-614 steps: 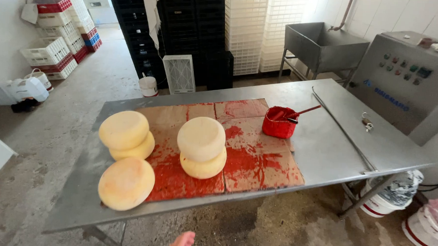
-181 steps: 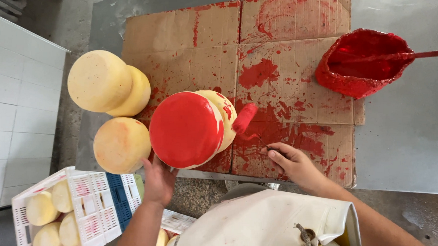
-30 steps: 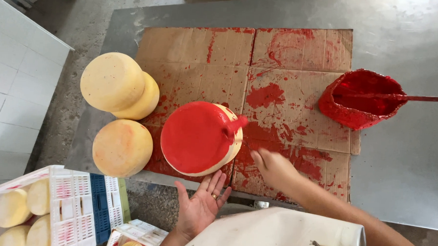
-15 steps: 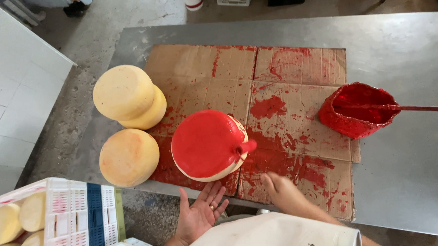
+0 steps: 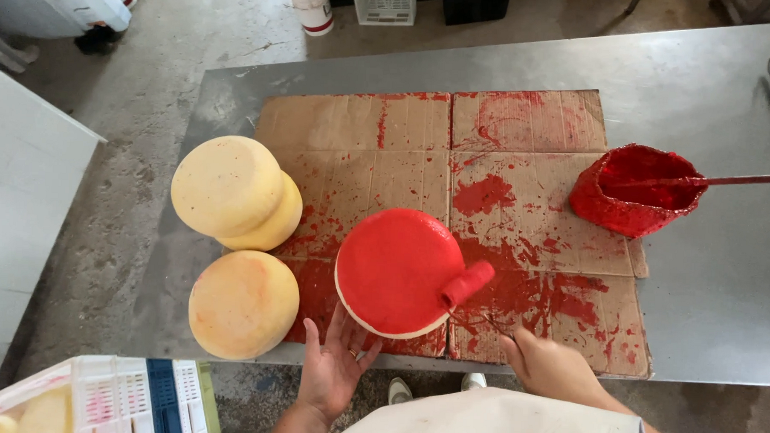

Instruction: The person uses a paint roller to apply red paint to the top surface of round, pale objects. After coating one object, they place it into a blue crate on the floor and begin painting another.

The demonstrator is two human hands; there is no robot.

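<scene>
roller on cheese wheel, cardboard beneath

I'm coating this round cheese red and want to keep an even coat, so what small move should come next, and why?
Probably turn the round red-coated cheese wheel a little with the left hand at its near edge. Its top is fully red, but a pale uncoated strip shows along the lower rim, and the small red paint roller held by the right hand rests at the wheel's right edge.

- Both forearms are bare, with no sleeves showing.
- A ring sits on one finger of the left hand.
- An off-white apron covers the front.
- Light shoes peek out below.
</scene>
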